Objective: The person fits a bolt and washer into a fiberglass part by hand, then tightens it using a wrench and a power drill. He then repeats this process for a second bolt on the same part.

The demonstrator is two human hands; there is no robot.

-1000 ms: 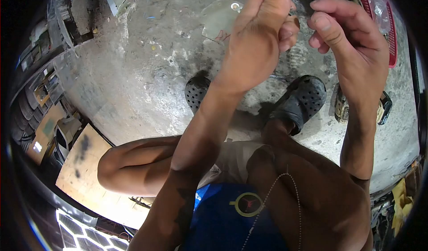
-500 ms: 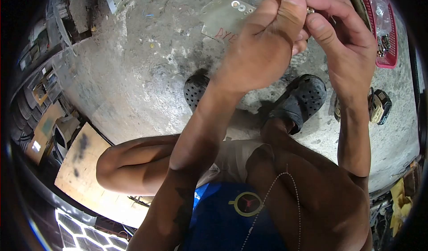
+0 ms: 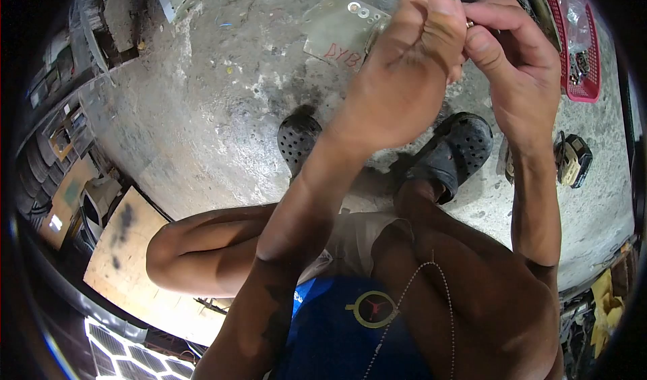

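Grey floor (image 3: 202, 124) carries a red basket (image 3: 595, 62) and lettered sheet (image 3: 329, 31).

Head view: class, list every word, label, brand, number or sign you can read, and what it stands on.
"DYB", red, on the flat plate; first letter uncertain, and the left hand may hide more.
Red figure in a yellow ring, on the blue garment: no readable words.
White marking there: too small to read.

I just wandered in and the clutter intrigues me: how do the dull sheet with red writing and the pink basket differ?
The sheet is flat and greenish grey; the basket is pink with perforated, raised walls. The sheet bears red letters; the basket holds clear plastic and small metal pieces. The left hand partly hides the sheet, not the basket. Both appear to rest on the floor.
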